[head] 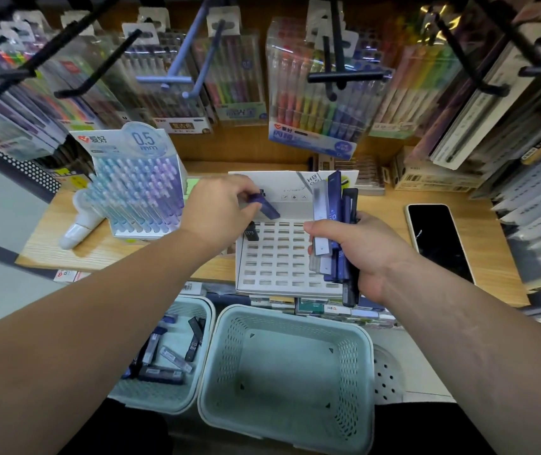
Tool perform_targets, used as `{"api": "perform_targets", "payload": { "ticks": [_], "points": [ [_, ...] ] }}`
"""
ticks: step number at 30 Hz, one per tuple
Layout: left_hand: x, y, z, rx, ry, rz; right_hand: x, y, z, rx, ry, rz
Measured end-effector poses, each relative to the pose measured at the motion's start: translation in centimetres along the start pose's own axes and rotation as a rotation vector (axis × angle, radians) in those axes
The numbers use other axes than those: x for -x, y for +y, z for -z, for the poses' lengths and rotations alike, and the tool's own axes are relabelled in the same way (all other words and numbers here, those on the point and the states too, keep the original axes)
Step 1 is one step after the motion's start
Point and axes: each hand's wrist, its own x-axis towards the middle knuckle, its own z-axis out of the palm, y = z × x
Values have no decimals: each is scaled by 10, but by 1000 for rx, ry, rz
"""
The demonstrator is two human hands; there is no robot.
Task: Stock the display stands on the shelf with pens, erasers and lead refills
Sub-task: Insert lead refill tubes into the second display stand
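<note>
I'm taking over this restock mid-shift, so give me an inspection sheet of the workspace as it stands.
Surface: wooden shelf, carrying both stands.
Job's things: slotted stand with one black refill in its back-left slot; pen stand full; loose refills in the left basket.
Clutter: phone; white tube; right basket.
Grips: left hand pinches a blue refill over the slotted stand; right hand holds a bundle of refills.
Cables: nothing seen.
Surroundings: pen packs hanging on hooks above.
</note>
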Motion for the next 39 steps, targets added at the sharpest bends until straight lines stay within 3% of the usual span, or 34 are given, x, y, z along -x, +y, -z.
{"api": "perform_targets", "payload": {
  "ticks": [7,22,34,39],
  "points": [
    [-9,-4,-8,-174,-187,-170,0,-2,0,-17,3,7],
    [-18,8,-5,-418,-311,-215,-4,3,-2,-20,-8,11],
    [-20,-10,-15,-369,-211,-245,-7,4,-4,-5,-2,13],
    [-17,-10,-22,-298,-75,-194,-7,6,-5,-7,-4,16]
  ]
}}
